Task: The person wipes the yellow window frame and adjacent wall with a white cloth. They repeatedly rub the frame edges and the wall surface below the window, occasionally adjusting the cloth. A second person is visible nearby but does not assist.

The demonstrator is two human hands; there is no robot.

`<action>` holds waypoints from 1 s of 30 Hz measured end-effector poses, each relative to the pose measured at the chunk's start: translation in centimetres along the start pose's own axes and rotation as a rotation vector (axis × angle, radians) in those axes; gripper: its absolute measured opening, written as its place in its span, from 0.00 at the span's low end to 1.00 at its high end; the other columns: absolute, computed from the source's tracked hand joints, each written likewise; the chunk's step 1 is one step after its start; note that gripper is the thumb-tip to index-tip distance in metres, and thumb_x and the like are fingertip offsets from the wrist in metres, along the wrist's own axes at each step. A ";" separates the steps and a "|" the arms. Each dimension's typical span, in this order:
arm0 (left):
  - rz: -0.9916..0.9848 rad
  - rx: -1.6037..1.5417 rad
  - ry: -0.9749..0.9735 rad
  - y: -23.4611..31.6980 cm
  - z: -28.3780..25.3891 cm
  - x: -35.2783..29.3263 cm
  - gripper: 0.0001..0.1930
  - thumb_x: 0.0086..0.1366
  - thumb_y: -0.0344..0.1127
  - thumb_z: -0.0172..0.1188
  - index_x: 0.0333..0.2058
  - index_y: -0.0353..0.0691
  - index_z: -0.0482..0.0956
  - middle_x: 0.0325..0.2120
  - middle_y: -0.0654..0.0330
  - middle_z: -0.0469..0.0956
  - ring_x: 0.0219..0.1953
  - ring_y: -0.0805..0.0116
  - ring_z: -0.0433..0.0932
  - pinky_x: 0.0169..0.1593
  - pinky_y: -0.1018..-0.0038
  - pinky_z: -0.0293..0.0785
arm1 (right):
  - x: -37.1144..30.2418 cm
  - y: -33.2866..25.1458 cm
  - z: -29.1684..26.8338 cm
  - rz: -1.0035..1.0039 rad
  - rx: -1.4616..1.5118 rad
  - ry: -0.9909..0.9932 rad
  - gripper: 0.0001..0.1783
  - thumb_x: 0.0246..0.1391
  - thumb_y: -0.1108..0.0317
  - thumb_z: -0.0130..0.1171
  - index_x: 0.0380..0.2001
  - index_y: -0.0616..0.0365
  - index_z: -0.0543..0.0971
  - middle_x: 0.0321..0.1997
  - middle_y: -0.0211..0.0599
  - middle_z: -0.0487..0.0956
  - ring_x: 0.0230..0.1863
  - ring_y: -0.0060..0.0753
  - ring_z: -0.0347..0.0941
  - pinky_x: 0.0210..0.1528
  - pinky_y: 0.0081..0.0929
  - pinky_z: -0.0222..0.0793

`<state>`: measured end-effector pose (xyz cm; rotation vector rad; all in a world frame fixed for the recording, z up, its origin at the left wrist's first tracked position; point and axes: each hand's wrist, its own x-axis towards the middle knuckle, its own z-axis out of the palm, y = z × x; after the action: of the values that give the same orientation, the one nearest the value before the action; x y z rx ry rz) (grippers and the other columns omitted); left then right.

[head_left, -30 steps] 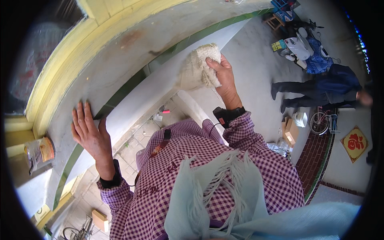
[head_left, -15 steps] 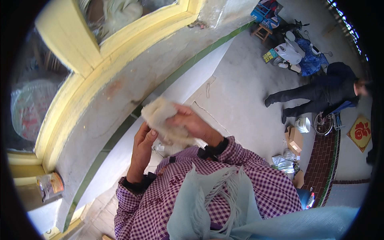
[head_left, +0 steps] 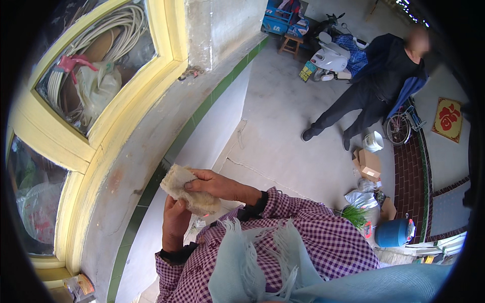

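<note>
In front of my chest I hold a cream-coloured, soft, fuzzy cloth (head_left: 194, 194), folded or bunched; its exact kind is not clear. My right hand (head_left: 220, 185) is closed on it from the right, with the thumb pressed on its top. My left hand (head_left: 175, 224) grips its lower left part, with most of its fingers hidden behind it. Just left of the hands is the grey window sill (head_left: 118, 177), edged with green tiles (head_left: 197, 118).
Yellow window frames (head_left: 113, 118) with coiled cable behind glass stand at the left. A person (head_left: 376, 83) in dark clothes stands at the right. Past them are a scooter (head_left: 331, 58), a white bucket (head_left: 373, 141), cardboard boxes (head_left: 369, 164) and a blue barrel (head_left: 393, 232).
The view has shifted. Both hands and the cloth sit lower and slightly left in the picture. My right hand has gone from blurred to sharp. The person at the right has turned more upright.
</note>
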<state>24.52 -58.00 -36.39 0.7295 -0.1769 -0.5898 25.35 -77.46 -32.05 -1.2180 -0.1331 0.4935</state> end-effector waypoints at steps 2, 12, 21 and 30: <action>-0.025 -0.044 -0.033 -0.4 0.4 0.5 0.38 0.66 0.41 0.67 0.70 0.36 0.60 0.64 0.55 0.70 0.65 0.59 0.70 0.68 0.62 0.65 | -0.3 -0.2 -0.7 0.048 0.050 0.072 0.27 0.70 0.62 0.58 0.67 0.61 0.68 0.58 0.34 0.79 0.58 0.25 0.74 0.60 0.27 0.72; 0.090 0.307 0.327 -2.4 2.7 3.0 0.22 0.71 0.27 0.56 0.62 0.34 0.72 0.55 0.56 0.79 0.56 0.66 0.78 0.59 0.70 0.74 | -3.7 -1.4 -2.8 -0.214 -0.786 0.390 0.41 0.59 0.55 0.64 0.70 0.59 0.62 0.64 0.62 0.69 0.66 0.59 0.65 0.68 0.46 0.62; -0.022 0.195 0.221 -1.2 5.6 3.0 0.23 0.68 0.26 0.52 0.62 0.29 0.71 0.55 0.51 0.79 0.56 0.60 0.79 0.60 0.67 0.74 | -6.0 -2.0 -7.0 -0.143 -0.031 0.397 0.22 0.65 0.76 0.54 0.61 0.60 0.75 0.53 0.32 0.82 0.52 0.25 0.79 0.55 0.28 0.76; -0.127 0.421 0.205 -4.5 5.6 4.1 0.29 0.71 0.34 0.55 0.68 0.31 0.64 0.62 0.48 0.73 0.65 0.58 0.72 0.67 0.66 0.66 | -8.1 -3.0 -7.5 -0.083 0.258 0.324 0.20 0.68 0.71 0.56 0.61 0.60 0.76 0.55 0.31 0.82 0.53 0.24 0.79 0.56 0.29 0.77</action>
<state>23.97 -66.22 -35.47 1.2106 -0.0642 -0.6006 21.74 -88.17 -30.64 -1.0190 0.1522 0.2271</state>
